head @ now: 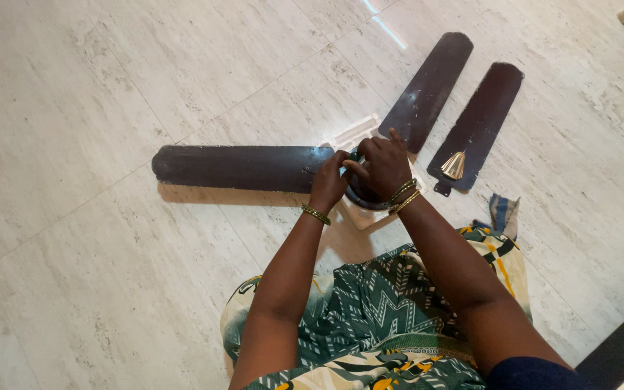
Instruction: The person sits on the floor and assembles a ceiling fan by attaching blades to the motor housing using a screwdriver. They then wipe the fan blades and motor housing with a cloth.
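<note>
Head view: your left hand and right hand sit together, fingers curled onto the dark fan hub, attached blade pointing left, loose blade lying on the floor.

Scene evenly lit, moderately bright, warm indoor tone. Small streak of glare on the floor near the top edge, from a source above and ahead. Soft shadow under the long fan blade, falling toward the camera; diffuse shadow beside the forearms. Focus sharp throughout, tile veining crisp. Slight wide-angle stretch at the corners. No motion blur.
</note>
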